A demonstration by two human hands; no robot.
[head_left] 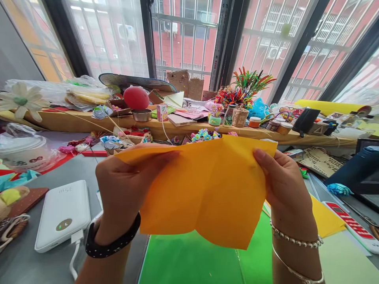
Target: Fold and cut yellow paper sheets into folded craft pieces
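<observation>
An orange sheet of paper (204, 193) is held up in front of me, with a crease running down its middle. My left hand (124, 181) pinches its upper left part, thumb lying along the front. On the other side my right hand (284, 181) grips the upper right corner, thumb on the near face and fingers behind. Beneath the paper lies a green mat (189, 260) on the grey table. Part of a yellow-orange sheet (327, 217) shows behind my right wrist, beside a pale green sheet (343, 256).
A white power bank (63, 217) with a plugged cable lies at left, near a lidded plastic tub (23, 150). A red-and-white calculator-like device (352, 225) and scissors (364, 215) are at right. The crowded sill (118, 122) holds a red balloon (136, 98), jars and craft stems.
</observation>
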